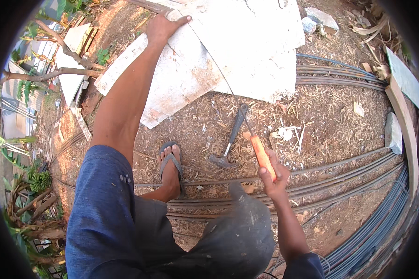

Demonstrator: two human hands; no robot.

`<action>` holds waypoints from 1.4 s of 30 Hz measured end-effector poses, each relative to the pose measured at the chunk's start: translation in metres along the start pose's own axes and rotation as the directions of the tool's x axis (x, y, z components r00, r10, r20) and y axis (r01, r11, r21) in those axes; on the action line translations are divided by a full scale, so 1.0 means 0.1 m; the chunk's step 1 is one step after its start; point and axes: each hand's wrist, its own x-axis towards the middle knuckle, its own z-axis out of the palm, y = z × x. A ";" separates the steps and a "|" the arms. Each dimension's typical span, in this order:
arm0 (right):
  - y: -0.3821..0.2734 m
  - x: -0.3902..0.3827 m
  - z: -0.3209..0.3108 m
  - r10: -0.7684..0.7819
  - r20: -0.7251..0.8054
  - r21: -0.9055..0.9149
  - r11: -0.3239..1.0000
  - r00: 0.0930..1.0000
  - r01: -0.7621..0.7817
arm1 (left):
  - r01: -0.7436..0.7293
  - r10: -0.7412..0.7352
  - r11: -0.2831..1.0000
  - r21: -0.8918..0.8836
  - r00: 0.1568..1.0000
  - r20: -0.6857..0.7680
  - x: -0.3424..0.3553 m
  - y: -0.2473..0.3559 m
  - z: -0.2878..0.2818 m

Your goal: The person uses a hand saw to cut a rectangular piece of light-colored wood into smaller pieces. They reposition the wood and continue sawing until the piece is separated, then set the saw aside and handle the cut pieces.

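In my right hand [275, 177] is the orange handle of a long, thin-bladed tool [260, 156], with fingers wrapped round it. Its narrow blade, seen edge-on, runs up and left toward my left hand [162, 30]. That hand is at a brown strip of wood [146, 4] at the top, thumb stretched out to the right and the other fingers curled over and mostly hidden. Below both lie large white sheets [246, 46], stained brown in places. On the ground left of the orange handle lies a hammer [235, 130], its black grip pointing toward the sheets.
Long metal rods [321, 186] cross the ground beneath my legs. A thick bundle of dark rods [372, 228] lies at the lower right, by a curved-looking wooden board [402, 125] and a stone block [393, 132]. Branches [56, 74] and plants stand at left. My sandalled foot [171, 167] is near the hammer.
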 end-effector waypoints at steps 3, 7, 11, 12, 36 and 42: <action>-0.27 0.13 -0.10 0.077 0.077 0.096 0.992 0.994 -0.084 | 0.049 -0.059 0.996 0.080 0.989 0.133 0.01 0.01 -0.10; -0.45 0.22 -0.20 0.169 0.051 0.145 0.974 0.984 -0.174 | 0.064 -0.071 0.997 0.038 0.966 0.248 0.02 0.10 -0.18; -0.11 0.25 -0.16 0.121 0.086 0.114 0.985 0.989 -0.130 | 0.126 -0.150 0.983 0.133 0.969 0.196 0.09 0.08 -0.03; 0.02 0.28 -0.10 0.135 0.093 0.118 0.982 0.987 -0.145 | 0.151 -0.172 0.983 0.108 0.963 0.210 0.14 0.04 0.04; -0.21 1.03 -0.13 0.189 0.073 0.017 0.982 0.979 -0.190 | 0.335 -0.304 0.942 -0.017 0.874 0.378 0.58 -0.29 0.86; 0.49 1.67 0.56 0.295 0.108 0.036 0.953 0.949 -0.300 | 0.144 -0.139 0.990 0.012 0.928 0.345 0.48 -0.38 0.85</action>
